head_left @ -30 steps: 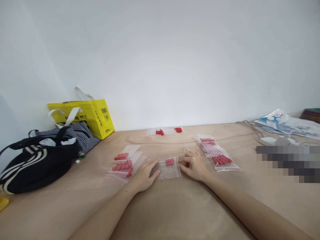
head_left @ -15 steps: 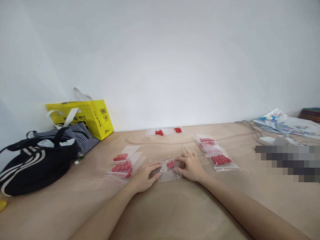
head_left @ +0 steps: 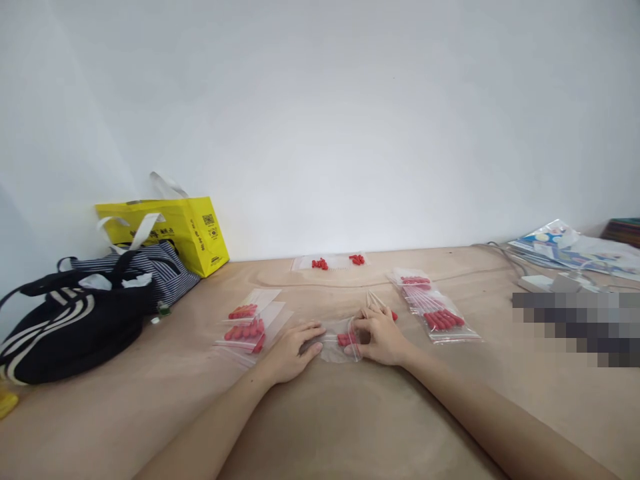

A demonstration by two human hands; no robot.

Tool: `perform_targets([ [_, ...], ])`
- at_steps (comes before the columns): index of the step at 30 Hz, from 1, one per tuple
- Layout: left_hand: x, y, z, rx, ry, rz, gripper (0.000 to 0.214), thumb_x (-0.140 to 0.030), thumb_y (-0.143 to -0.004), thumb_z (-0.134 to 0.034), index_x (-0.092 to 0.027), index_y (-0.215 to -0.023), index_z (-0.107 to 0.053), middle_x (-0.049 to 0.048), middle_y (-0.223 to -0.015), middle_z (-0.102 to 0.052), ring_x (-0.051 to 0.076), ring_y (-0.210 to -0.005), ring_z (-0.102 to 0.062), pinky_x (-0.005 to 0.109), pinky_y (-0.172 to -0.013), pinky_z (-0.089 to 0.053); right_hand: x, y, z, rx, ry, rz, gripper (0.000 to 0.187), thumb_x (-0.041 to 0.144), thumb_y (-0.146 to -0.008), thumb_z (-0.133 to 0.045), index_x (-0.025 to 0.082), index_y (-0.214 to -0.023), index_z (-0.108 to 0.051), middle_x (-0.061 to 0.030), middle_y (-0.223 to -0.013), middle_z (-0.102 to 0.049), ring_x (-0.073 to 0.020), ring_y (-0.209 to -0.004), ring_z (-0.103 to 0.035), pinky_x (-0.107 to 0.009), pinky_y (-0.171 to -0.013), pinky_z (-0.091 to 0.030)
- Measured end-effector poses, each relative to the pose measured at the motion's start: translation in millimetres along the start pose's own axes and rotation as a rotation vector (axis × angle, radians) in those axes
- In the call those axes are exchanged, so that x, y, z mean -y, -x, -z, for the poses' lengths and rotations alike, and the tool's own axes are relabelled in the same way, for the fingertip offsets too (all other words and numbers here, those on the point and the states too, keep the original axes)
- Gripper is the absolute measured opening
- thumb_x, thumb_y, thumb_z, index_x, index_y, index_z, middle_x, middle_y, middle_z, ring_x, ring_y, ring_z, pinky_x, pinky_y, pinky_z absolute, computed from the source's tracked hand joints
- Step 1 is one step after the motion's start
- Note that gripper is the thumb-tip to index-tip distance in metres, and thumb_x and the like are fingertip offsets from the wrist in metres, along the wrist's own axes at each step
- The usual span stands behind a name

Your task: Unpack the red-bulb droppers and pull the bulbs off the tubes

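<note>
A clear zip bag (head_left: 336, 352) lies on the table between my hands, with red-tipped pieces (head_left: 345, 339) inside. My left hand (head_left: 291, 352) grips its left edge, index finger and thumb on the plastic. My right hand (head_left: 383, 337) pinches the bag's right end. Pale sticks (head_left: 373, 301) stick up just behind the right fingers, and a red tip (head_left: 395, 316) shows beside the knuckles; whether that hand also holds them is hidden. Left of my left hand lie overlapping zip bags with red pieces (head_left: 245, 330). To the right are zip bags of red-tipped sticks (head_left: 443, 319).
Near the wall lies a clear bag (head_left: 337, 263) with two red clusters. A yellow shopping bag (head_left: 213, 247), a striped bag (head_left: 173, 277) and a black bag (head_left: 110, 333) stand at left. Papers (head_left: 575, 247), cables and a white power strip (head_left: 535, 283) lie at right.
The red pieces in the bag between my hands sit slightly lower and further right. A red tip now shows behind my right hand. Both hands stay nearly in place.
</note>
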State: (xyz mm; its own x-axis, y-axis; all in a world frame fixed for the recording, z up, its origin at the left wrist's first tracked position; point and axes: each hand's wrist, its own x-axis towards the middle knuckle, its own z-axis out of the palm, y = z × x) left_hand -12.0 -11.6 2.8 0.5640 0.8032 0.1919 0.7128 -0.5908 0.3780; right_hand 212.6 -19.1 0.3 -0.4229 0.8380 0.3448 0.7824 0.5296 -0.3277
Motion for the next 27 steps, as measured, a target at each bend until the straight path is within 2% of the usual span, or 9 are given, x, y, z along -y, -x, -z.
perform_targets([
  [4, 1, 0, -0.7, -0.010, 0.006, -0.001, 0.033, -0.033, -0.082, -0.044, -0.023, -0.111, -0.055, 0.0048, -0.122, -0.051, 0.018, -0.113, -0.045, 0.034, -0.097, -0.033, 2, 0, 1, 0.001, -0.062, -0.052, 0.013, 0.031, -0.063, -0.063, 0.019, -0.064, -0.056, 0.0029, -0.069, -0.057, -0.0154, -0.076, -0.049, -0.032, -0.074, -0.026],
  [10, -1, -1, 0.9, -0.002, -0.006, 0.009, 0.033, -0.034, -0.081, -0.045, -0.023, -0.111, -0.056, 0.0047, -0.122, -0.052, 0.018, -0.113, -0.045, 0.035, -0.097, -0.033, -2, 3, 0, -0.012, -0.209, -0.086, 0.009, 0.021, -0.061, -0.059, 0.019, -0.068, -0.055, 0.0052, -0.059, -0.057, -0.0121, -0.063, -0.052, -0.034, -0.076, -0.031],
  [14, 0, -1, 1.1, -0.002, 0.003, 0.026, 0.034, -0.033, -0.081, -0.044, -0.023, -0.112, -0.055, 0.0050, -0.122, -0.051, 0.019, -0.113, -0.045, 0.036, -0.097, -0.033, -12, 5, 3, -0.043, -0.448, -0.066, 0.006, 0.017, -0.064, -0.054, 0.018, -0.070, -0.053, 0.0021, -0.067, -0.060, -0.0107, -0.061, -0.054, -0.025, -0.062, -0.040],
  [19, 5, 0, -1.9, -0.018, -0.010, 0.077, 0.036, -0.034, -0.081, -0.044, -0.020, -0.113, -0.054, 0.0068, -0.125, -0.049, 0.020, -0.114, -0.044, 0.035, -0.098, -0.033, -45, 7, 22, -0.221, -0.616, -0.163, 0.011, 0.026, -0.067, -0.055, 0.019, -0.074, -0.051, 0.0005, -0.066, -0.061, -0.0125, -0.058, -0.056, -0.026, -0.056, -0.043],
  [21, 6, 0, -3.0, -0.041, -0.013, 0.077, 0.036, -0.034, -0.081, -0.045, -0.020, -0.113, -0.054, 0.0064, -0.124, -0.049, 0.020, -0.113, -0.045, 0.036, -0.097, -0.033, -60, 8, 28, -0.349, -0.652, -0.226, 0.016, 0.031, -0.067, -0.057, 0.019, -0.075, -0.051, -0.0011, -0.069, -0.061, -0.0140, -0.061, -0.058, -0.027, -0.056, -0.044],
  [24, 6, 0, -3.4, -0.078, -0.010, 0.070, 0.037, -0.032, -0.079, -0.046, -0.021, -0.114, -0.052, 0.0059, -0.122, -0.051, 0.020, -0.112, -0.045, 0.036, -0.097, -0.034, -76, 8, 29, -0.540, -0.623, -0.275, 0.021, 0.034, -0.066, -0.059, 0.018, -0.076, -0.052, -0.0038, -0.077, -0.062, -0.0160, -0.070, -0.059, -0.029, -0.062, -0.046],
  [27, 4, 0, -2.7, -0.084, -0.020, 0.088, 0.036, -0.031, -0.079, -0.046, -0.019, -0.113, -0.052, 0.0072, -0.121, -0.051, 0.021, -0.112, -0.044, 0.036, -0.097, -0.033, -80, 8, 21, -0.627, -0.507, -0.270, 0.018, 0.033, -0.068, -0.056, 0.018, -0.077, -0.053, -0.0037, -0.079, -0.062, -0.0157, -0.071, -0.058, -0.029, -0.064, -0.045],
])
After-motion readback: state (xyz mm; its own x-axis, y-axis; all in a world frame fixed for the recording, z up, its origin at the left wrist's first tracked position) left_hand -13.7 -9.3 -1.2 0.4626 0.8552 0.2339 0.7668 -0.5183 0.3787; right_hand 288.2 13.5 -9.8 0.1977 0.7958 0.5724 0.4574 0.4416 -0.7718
